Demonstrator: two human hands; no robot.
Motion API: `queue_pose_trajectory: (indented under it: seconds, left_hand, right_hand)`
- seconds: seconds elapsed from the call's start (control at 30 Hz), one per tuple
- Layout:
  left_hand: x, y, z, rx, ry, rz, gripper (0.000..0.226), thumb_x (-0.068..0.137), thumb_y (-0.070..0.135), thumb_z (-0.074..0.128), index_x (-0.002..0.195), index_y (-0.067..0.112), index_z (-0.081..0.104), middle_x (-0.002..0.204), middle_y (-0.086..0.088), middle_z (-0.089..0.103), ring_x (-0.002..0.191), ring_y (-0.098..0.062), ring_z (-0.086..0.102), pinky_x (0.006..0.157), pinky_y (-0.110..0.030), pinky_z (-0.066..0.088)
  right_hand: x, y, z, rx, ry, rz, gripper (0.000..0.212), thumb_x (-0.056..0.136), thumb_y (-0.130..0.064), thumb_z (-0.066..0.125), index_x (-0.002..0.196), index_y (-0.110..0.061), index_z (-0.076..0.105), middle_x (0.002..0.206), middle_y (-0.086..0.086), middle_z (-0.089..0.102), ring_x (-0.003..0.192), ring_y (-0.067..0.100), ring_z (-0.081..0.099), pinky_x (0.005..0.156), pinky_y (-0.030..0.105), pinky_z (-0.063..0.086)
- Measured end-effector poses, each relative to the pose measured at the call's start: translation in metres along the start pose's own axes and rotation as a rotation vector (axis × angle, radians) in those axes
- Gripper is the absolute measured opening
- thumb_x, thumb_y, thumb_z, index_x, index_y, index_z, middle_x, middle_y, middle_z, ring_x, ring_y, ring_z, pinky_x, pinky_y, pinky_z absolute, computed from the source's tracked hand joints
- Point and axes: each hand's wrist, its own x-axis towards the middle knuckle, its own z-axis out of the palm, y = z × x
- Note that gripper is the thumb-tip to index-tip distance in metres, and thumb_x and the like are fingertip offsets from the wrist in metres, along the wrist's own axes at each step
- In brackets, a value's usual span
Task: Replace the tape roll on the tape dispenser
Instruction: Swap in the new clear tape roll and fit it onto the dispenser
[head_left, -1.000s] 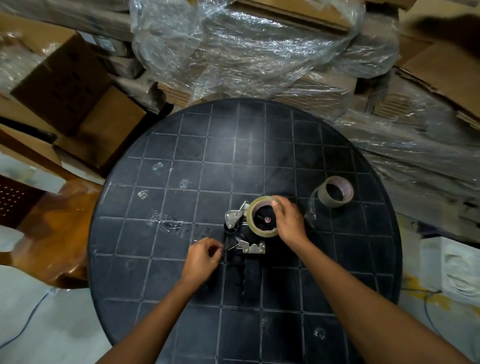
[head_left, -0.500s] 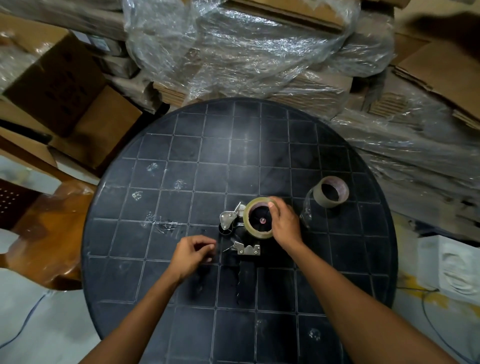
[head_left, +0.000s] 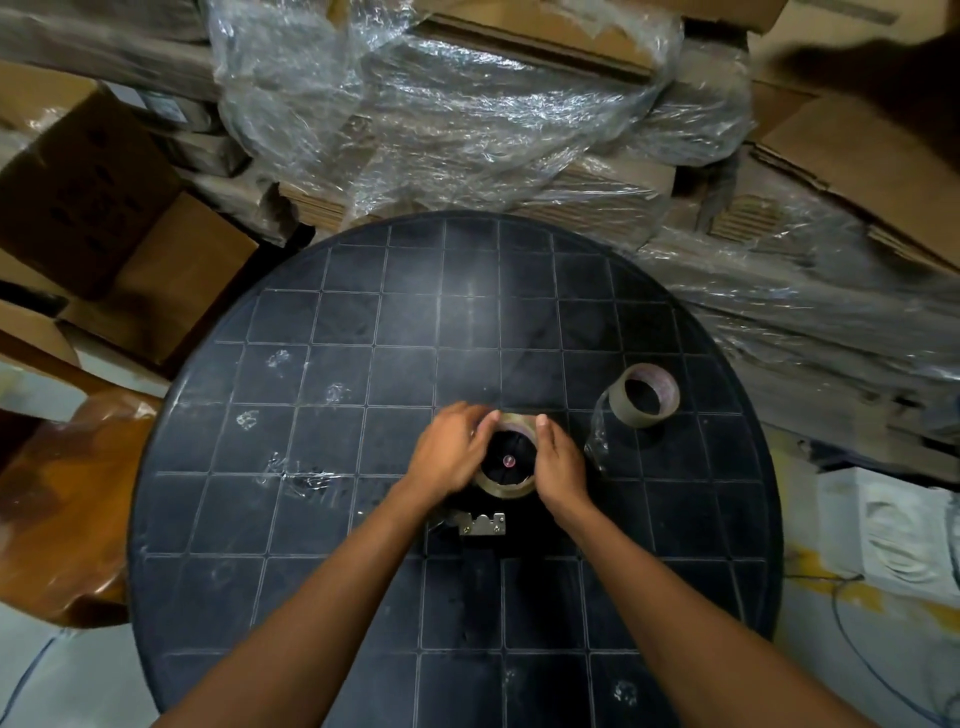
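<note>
Both hands now on the fresh roll, seating it on the dispenser hub.

Head view: your left hand (head_left: 451, 451) has come up from the worktop (head_left: 332, 519) below the tape dispenser (head_left: 483, 523) to join your right hand (head_left: 558, 457); both cup the new tape roll (head_left: 508, 486) from either side, fingers curled against its rim, so you look to be pressing it home. The dispenser's metal cutter bracket shows just below the roll. The spent tape core (head_left: 644, 395) lies apart, up and right of the dispenser. No label or writing is legible anywhere.
</note>
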Motion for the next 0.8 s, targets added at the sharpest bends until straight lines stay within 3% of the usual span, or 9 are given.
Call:
queue_pose_trajectory:
  seconds: [0.1,0.2,0.43,0.6,0.73,0.8]
  left_hand:
    - [0.02,0.002,0.01,0.08,-0.125,0.057,0.043,0.1,0.044,0.031,0.088,0.019,0.063,0.091,-0.01,0.065,0.09,-0.032,0.062,0.074,-0.039,0.046]
    - [0.03,-0.002,0.015,0.144,-0.179,0.114,0.046,0.1,0.048,0.028,0.09,0.019,0.061,0.095,-0.01,0.067,0.09,-0.031,0.062,0.072,-0.038,0.046]
    - [0.031,-0.021,0.027,0.301,-0.093,0.226,0.043,0.1,0.046,0.025,0.09,0.022,0.059,0.091,-0.006,0.071,0.085,-0.032,0.065,0.071,-0.039,0.048]
    - [0.032,-0.024,0.034,0.423,-0.058,0.237,0.041,0.101,0.045,0.026,0.096,0.022,0.059,0.094,-0.005,0.07,0.088,-0.03,0.065,0.072,-0.038,0.047]
    - [0.031,-0.025,0.038,0.544,-0.091,0.205,0.045,0.1,0.048,0.021,0.099,0.023,0.059,0.092,-0.006,0.07,0.087,-0.03,0.066,0.072,-0.039,0.049]
    - [0.036,-0.027,0.038,0.461,-0.145,0.169,0.046,0.1,0.049,0.024,0.097,0.022,0.061,0.093,-0.008,0.069,0.089,-0.031,0.064,0.074,-0.04,0.049]
  right_hand:
    - [-0.002,0.002,0.0,0.009,0.023,-0.008,0.044,0.106,-0.036,0.033,0.111,-0.012,0.07,0.103,0.007,0.07,0.094,0.021,0.064,0.082,0.034,0.049]
    - [0.001,0.009,-0.001,0.013,0.037,0.001,0.045,0.106,-0.035,0.034,0.108,-0.01,0.071,0.098,0.006,0.07,0.092,0.021,0.064,0.076,0.03,0.045]
    - [0.01,0.022,0.012,-0.138,0.105,-0.048,0.045,0.105,-0.037,0.035,0.107,-0.007,0.068,0.108,0.012,0.065,0.1,0.027,0.06,0.089,0.048,0.051]
    - [0.011,0.027,0.014,-0.292,0.094,-0.095,0.042,0.105,-0.034,0.033,0.112,-0.011,0.068,0.118,0.009,0.064,0.109,0.027,0.053,0.09,0.039,0.045]
    - [0.009,0.027,0.015,-0.442,0.1,-0.098,0.04,0.106,-0.03,0.032,0.12,-0.013,0.066,0.123,0.01,0.064,0.111,0.03,0.053,0.092,0.04,0.045]
    - [0.009,0.025,0.015,-0.512,0.1,-0.116,0.04,0.107,-0.029,0.031,0.12,-0.012,0.065,0.122,0.012,0.065,0.109,0.032,0.055,0.093,0.043,0.045]
